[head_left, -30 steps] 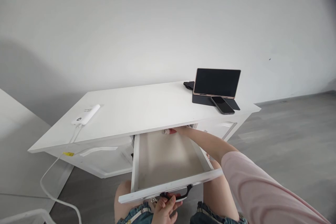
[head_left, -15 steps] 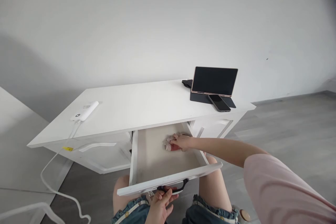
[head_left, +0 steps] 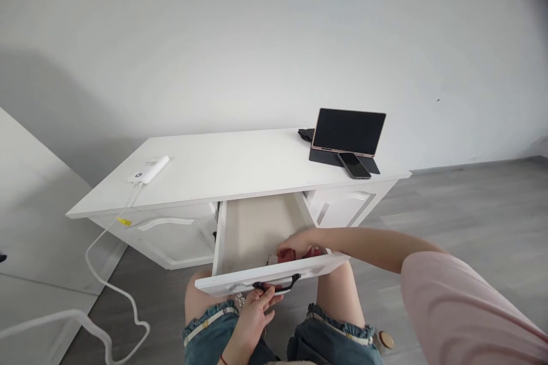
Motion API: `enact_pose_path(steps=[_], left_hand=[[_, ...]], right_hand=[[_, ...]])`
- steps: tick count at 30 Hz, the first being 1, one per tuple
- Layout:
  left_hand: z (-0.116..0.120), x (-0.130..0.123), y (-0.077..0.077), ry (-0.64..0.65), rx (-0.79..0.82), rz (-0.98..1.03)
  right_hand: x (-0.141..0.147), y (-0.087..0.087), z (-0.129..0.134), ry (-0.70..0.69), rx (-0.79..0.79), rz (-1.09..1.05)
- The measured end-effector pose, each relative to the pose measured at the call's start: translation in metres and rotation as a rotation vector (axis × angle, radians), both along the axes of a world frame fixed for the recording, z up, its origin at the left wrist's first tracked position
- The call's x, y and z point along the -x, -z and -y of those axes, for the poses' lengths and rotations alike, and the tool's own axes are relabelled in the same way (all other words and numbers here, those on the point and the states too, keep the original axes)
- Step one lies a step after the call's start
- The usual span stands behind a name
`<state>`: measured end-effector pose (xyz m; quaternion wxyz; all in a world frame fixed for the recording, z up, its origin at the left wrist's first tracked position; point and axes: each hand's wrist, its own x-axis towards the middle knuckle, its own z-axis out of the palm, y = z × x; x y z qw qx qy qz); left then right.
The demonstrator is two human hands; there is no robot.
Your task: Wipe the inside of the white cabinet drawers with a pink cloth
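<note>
A white drawer [head_left: 252, 222] stands pulled out from the desk, over my lap. My left hand [head_left: 256, 311] is below its front, with fingers closed around the black drawer handle [head_left: 278, 287]. Inside the drawer, my right hand [head_left: 298, 243] is closed on a small red and whitish item [head_left: 287, 255] near the front right corner. The drawer front hides the lower part of this item, and its kind is not clear. More red shows beside the hand, close to the right wall.
On the white desk [head_left: 231, 159], a tablet [head_left: 349, 132] stands in a dark folding cover with a phone [head_left: 354, 165] in front. A small black item [head_left: 306, 134] lies behind. At left is a white power bank [head_left: 149, 170] with a white cable [head_left: 113, 285] hanging to the floor.
My right hand has brought the red and whitish item from the drawer's middle right toward its front. The drawer front sits slightly nearer the desk. My left hand stays on the handle.
</note>
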<state>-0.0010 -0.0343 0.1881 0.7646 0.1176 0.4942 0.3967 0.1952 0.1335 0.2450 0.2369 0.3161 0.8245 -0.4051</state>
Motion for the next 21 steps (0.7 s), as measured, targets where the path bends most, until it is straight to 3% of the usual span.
enact_pose_path(steps=[3, 6, 9, 11, 14, 16, 18, 21], left_hand=[[0.002, 0.000, -0.002, 0.008, -0.019, -0.017], [0.004, -0.001, -0.004, 0.005, -0.036, -0.021], [0.005, -0.001, -0.007, 0.001, -0.054, -0.021], [0.006, -0.001, -0.008, -0.003, -0.060, -0.028], [0.007, -0.001, -0.006, -0.022, -0.055, -0.033], [0.008, -0.001, -0.004, -0.030, -0.056, -0.018], [0.008, -0.001, -0.003, -0.030, -0.058, -0.002], [0.007, -0.001, -0.005, -0.029, -0.048, -0.010]], right_hand=[[0.000, -0.002, -0.001, 0.161, 0.169, -0.004], [-0.004, -0.018, -0.006, 0.258, 0.186, -0.048], [-0.014, -0.056, -0.004, 0.311, 0.127, -0.225], [-0.024, -0.092, 0.007, 0.322, -0.032, -0.376], [-0.047, -0.141, 0.043, 0.341, -0.228, -0.450], [-0.064, -0.159, 0.074, 0.353, -0.374, -0.459], [-0.078, -0.157, 0.106, 0.410, -0.575, -0.472], [-0.089, -0.122, 0.144, 0.493, -0.792, -0.420]])
